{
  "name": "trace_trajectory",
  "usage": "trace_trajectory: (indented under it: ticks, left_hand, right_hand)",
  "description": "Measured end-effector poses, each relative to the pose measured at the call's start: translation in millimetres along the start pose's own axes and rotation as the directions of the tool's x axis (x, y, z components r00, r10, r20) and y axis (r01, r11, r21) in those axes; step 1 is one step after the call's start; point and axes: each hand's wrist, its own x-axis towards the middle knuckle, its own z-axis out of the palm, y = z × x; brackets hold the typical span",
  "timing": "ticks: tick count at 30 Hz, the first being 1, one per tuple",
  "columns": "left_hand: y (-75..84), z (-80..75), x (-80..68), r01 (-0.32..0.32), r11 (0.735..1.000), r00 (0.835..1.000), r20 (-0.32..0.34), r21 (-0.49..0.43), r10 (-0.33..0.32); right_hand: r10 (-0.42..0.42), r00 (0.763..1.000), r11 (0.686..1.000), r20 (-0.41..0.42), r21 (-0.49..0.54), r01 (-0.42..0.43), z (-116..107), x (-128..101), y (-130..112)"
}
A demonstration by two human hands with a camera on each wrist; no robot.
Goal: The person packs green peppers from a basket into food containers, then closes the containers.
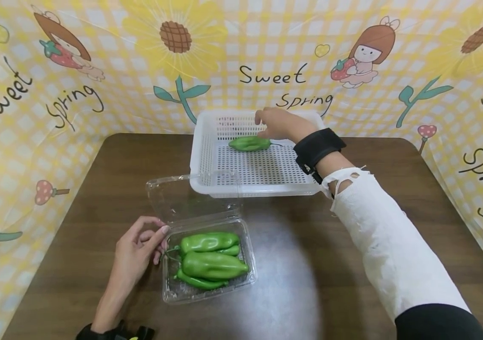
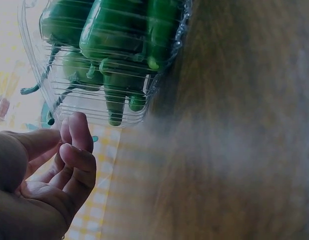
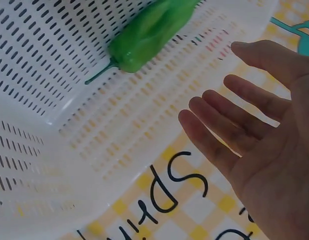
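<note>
One pepper (image 1: 249, 143) lies in the white basket (image 1: 201, 156), released beneath the open right hand (image 1: 277, 123). Light, smooth and firm, it is probably best pinched mid-body. The plastic box (image 1: 173, 289) is touched by the relaxed left hand (image 1: 137, 248).

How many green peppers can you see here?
5: one pepper lies in the white basket, four show in the clear clamshell box; more may hide underneath.

Looks like a staged tabletop set rather than a lived-in kitchen: brown table (image 1: 97, 189) walled on three sides by a yellow checked backdrop (image 1: 109, 61) printed with sunflowers, cartoon girls and "Sweet Spring". Just beyond the fingers, only a white basket (image 1: 201, 156) and a clear box (image 1: 169, 293) of peppers (image 1: 211, 264).
</note>
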Motion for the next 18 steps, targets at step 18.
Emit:
trace_trajectory:
  ticks: [18]
  left_hand:
    - [-0.6,1.5,0.5,-0.007,1.000,1.000,-0.005,-0.015,0.007]
  right_hand:
    - [0.036,0.997,0.996,0.074,-0.086,-0.029,19,23,4]
